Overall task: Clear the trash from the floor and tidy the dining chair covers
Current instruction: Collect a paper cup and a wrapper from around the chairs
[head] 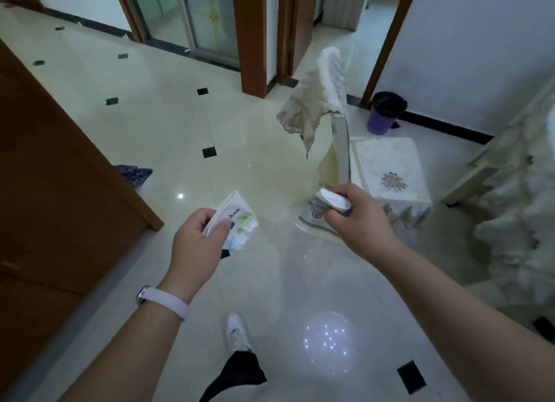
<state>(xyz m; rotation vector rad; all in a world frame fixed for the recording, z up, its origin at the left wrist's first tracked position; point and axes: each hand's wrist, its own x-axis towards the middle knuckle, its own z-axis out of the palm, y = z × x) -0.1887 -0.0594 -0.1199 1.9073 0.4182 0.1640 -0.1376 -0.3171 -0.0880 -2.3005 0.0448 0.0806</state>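
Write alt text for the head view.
A person's left hand grips a crumpled printed wrapper and the right hand a white wad, above a tiled floor. Ahead, a chair cover hangs askew near a purple bin.

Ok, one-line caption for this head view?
Left hand grips a crumpled printed wrapper, right hand grips a white wad, facing a chair with rumpled back cover, purple bin beyond.
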